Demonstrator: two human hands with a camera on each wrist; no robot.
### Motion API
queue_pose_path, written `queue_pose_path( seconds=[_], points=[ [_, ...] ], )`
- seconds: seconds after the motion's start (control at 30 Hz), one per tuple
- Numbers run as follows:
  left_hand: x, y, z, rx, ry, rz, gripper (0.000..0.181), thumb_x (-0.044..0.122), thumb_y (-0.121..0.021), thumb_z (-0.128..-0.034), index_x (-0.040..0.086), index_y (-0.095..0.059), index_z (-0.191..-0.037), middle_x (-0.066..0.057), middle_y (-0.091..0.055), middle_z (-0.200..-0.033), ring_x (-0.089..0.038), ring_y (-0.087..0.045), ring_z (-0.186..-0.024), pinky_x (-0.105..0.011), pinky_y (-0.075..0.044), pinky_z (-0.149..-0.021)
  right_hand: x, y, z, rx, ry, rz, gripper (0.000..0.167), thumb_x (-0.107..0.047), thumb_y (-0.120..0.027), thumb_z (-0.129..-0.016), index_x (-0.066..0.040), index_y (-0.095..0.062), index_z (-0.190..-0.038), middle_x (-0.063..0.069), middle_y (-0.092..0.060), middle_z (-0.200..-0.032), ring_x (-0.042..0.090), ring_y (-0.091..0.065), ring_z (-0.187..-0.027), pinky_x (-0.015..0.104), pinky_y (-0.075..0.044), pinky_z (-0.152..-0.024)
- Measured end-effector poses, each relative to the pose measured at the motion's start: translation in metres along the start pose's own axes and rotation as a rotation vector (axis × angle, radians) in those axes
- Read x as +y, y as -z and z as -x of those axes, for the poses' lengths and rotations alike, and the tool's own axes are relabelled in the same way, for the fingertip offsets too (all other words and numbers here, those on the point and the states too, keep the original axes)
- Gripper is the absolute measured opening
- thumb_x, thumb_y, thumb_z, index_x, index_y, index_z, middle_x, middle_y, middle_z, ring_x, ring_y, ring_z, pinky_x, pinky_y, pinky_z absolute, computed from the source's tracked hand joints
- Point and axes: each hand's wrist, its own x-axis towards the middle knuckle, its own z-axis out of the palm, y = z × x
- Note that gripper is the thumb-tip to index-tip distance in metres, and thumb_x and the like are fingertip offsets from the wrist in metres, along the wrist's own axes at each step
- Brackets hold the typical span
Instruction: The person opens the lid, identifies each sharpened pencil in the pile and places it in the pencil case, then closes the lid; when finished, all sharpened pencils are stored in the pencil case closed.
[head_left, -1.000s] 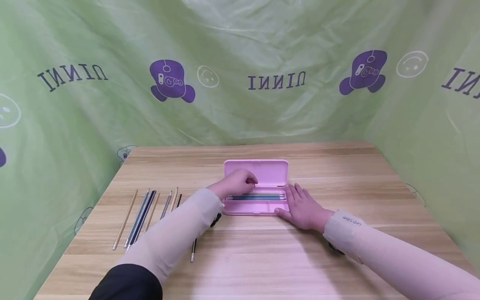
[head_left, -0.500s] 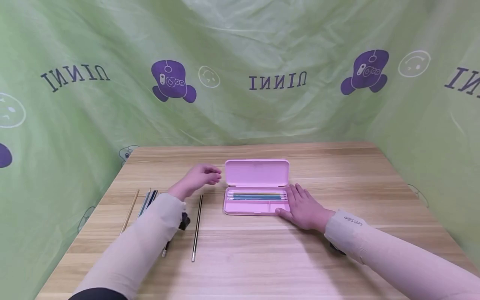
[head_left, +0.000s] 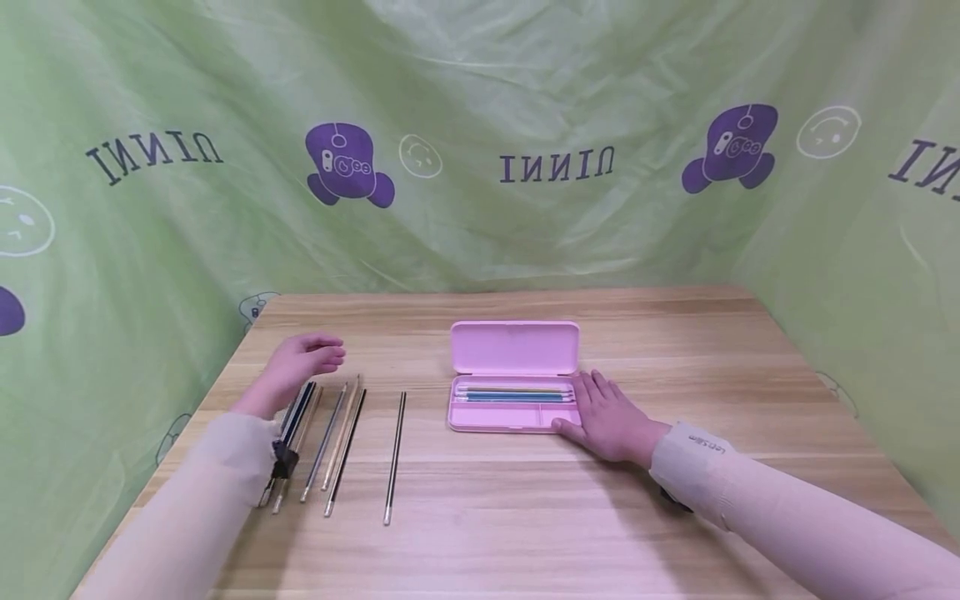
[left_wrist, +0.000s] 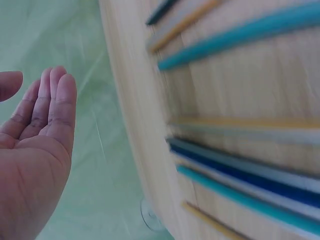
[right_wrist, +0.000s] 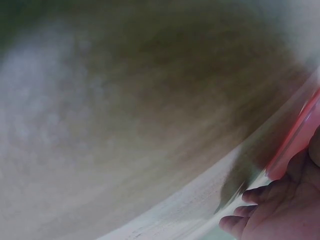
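My left hand [head_left: 300, 367] hovers over the far ends of a row of loose pencils [head_left: 324, 442] on the left of the table. Nothing is in its grasp, and the left wrist view has its fingers [left_wrist: 60, 107] extended, with the thumb apart. A pink pencil case [head_left: 491, 415] lies with its lid [head_left: 515, 348] raised, and several pencils [head_left: 517, 396] lie lengthwise in its back compartment. Flat against the case's right end rests my right hand [head_left: 611, 423], fingers spread and thumb at the front corner. Only part of that hand [right_wrist: 285, 207] shows in the right wrist view.
One black pencil [head_left: 395, 458] lies apart, between the row and the case. The wooden table [head_left: 480, 525] meets a green printed curtain [head_left: 465, 242] at the back and sides. My left forearm [head_left: 187, 492] covers part of the pencil row.
My left hand has come away from the pencil case, moving left to the loose pencils and uncovering the pencils inside the case. The right hand stays in place on the case's end.
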Motion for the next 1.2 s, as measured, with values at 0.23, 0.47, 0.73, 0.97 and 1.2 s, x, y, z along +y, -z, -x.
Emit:
queue_pose_path(
  seconds=[0.23, 0.47, 0.73, 0.97, 1.2],
  points=[
    [-0.015, 0.020, 0.018, 0.055, 0.044, -0.042, 0.047, 0.011, -0.047, -0.1096, -0.024, -0.040, -0.140, -0.041, -0.053, -0.134, -0.003, -0.064, -0.095, -0.022, -0.057, -0.088, -0.007, 0.009, 0.004, -0.024, -0.004, -0.021, 0.090, -0.054, -0.045, -0.106, 0.018, -0.020, -0.154, 0.039, -0.021, -0.160, 0.057, -0.017, -0.148, 0.066, -0.017, -0.120],
    [-0.033, 0.027, 0.035, 0.195, 0.109, -0.032, 0.050, 0.015, -0.043, -0.1110, -0.022, -0.037, -0.144, -0.040, -0.049, -0.139, 0.005, -0.059, -0.091, -0.019, -0.055, -0.089, -0.009, 0.009, 0.004, -0.042, -0.014, -0.012, 0.090, -0.053, -0.045, -0.107, 0.017, -0.018, -0.155, 0.039, -0.020, -0.161, 0.056, -0.016, -0.149, 0.065, -0.017, -0.120],
    [-0.052, 0.016, 0.059, 0.367, 0.194, -0.009, 0.047, 0.010, -0.046, -0.1081, -0.021, -0.041, -0.143, -0.040, -0.050, -0.139, 0.010, -0.056, -0.085, -0.013, -0.053, -0.085, -0.004, 0.007, 0.003, -0.028, 0.001, 0.000, 0.096, -0.063, -0.038, -0.105, 0.016, -0.016, -0.156, 0.040, -0.019, -0.160, 0.057, -0.015, -0.148, 0.065, -0.016, -0.121],
    [-0.057, 0.008, 0.067, 0.397, 0.230, -0.099, 0.046, 0.011, -0.051, -0.1048, -0.018, -0.046, -0.142, -0.037, -0.054, -0.135, -0.009, -0.059, -0.096, -0.008, -0.047, -0.074, -0.002, 0.006, 0.003, 0.001, 0.011, 0.004, 0.097, -0.063, -0.039, -0.105, 0.016, -0.016, -0.156, 0.041, -0.021, -0.159, 0.057, -0.017, -0.148, 0.063, -0.017, -0.121],
    [-0.061, 0.008, 0.071, 0.281, 0.284, -0.148, 0.052, 0.007, -0.048, -0.1037, -0.019, -0.036, -0.147, -0.040, -0.044, -0.144, -0.048, -0.047, -0.131, -0.045, -0.047, -0.107, -0.005, 0.008, 0.003, -0.008, 0.019, -0.015, 0.093, -0.057, -0.044, -0.106, 0.018, -0.018, -0.154, 0.043, -0.022, -0.157, 0.060, -0.018, -0.146, 0.065, -0.018, -0.120]
  ],
)
